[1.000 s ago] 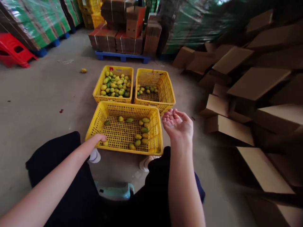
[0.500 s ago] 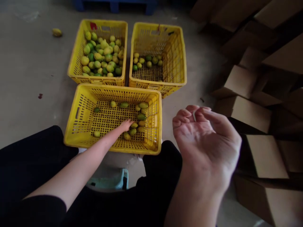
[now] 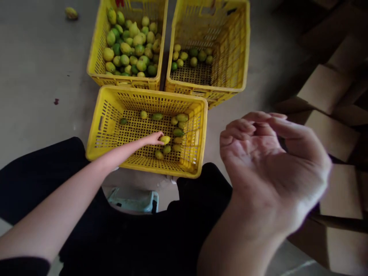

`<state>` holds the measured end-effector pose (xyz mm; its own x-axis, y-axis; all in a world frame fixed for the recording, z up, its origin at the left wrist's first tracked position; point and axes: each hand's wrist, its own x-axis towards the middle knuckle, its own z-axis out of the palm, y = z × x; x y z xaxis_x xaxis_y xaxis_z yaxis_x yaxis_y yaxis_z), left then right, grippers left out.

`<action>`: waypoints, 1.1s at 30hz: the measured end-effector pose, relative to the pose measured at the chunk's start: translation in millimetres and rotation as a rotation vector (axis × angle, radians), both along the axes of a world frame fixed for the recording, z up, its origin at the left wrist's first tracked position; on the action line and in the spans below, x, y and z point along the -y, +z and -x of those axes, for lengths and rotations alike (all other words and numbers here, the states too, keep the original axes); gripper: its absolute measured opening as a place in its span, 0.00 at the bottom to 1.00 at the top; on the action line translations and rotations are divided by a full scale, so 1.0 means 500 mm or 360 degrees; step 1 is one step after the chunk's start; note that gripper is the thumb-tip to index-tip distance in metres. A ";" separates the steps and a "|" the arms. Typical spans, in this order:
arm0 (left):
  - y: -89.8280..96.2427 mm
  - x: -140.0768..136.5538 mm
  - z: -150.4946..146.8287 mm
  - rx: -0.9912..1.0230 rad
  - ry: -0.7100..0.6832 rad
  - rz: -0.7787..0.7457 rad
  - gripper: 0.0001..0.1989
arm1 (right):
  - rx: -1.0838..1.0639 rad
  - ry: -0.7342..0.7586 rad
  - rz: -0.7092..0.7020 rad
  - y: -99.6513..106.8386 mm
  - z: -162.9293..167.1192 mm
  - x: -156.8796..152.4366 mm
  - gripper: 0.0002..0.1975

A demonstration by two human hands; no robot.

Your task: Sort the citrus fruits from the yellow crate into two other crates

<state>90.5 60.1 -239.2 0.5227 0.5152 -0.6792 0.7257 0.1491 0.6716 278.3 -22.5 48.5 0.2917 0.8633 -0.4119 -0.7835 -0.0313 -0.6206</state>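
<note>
My left hand reaches into the front yellow crate, its fingers closed on a yellow lemon just above the perforated floor. Several green and yellow lemons lie nearby along the crate's right end, among them a greener lemon. A few more are scattered toward the back and left, such as a dark green one. To the right of the crate, my right hand is held palm up, close to the camera. Its fingers curl in toward the thumb, and the visible palm holds nothing.
Behind stand a left crate piled with lemons and a right crate with several at its bottom. A stray lemon lies on the floor. Cardboard boxes crowd the right side. A pale blue plastic object sits between my legs.
My left hand has taken hold of a lemon among those at the crate's right end. The view has shifted, so the crates appear higher. My right hand appears larger, still curled.
</note>
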 end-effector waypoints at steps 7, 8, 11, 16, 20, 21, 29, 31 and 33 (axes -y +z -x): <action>0.327 0.009 0.145 0.1028 0.0863 0.0895 0.27 | -0.0020 0.0044 -0.0194 -0.045 0.019 -0.018 0.06; 0.364 0.022 0.155 0.1068 0.1010 0.0897 0.29 | -0.0035 0.0036 -0.0197 -0.049 0.020 -0.020 0.06; 0.434 0.059 0.163 0.1029 0.1402 0.0814 0.33 | -0.0086 0.0012 -0.0152 -0.051 0.022 -0.020 0.07; 0.463 0.069 0.169 0.1030 0.1851 0.0688 0.18 | 0.0091 -0.0032 -0.0088 -0.091 0.025 -0.010 0.06; 0.484 0.050 0.189 0.1150 0.1969 0.0650 0.13 | 0.1124 0.0377 0.0348 -0.217 0.022 -0.043 0.02; 0.490 0.047 0.192 0.1182 0.1984 0.0682 0.13 | 0.1589 0.0680 0.0586 -0.256 0.021 -0.059 0.01; 0.522 0.060 0.184 0.1189 0.2639 0.1420 0.05 | 0.2397 0.1494 0.1036 -0.509 0.045 -0.149 0.21; 0.513 0.067 0.183 0.1123 0.2681 0.1614 0.04 | 0.2585 0.1573 0.1122 -0.560 0.048 -0.149 0.24; 0.496 0.070 0.185 0.1123 0.2683 0.1691 0.04 | 0.2743 0.1593 0.1182 -0.604 0.048 -0.149 0.25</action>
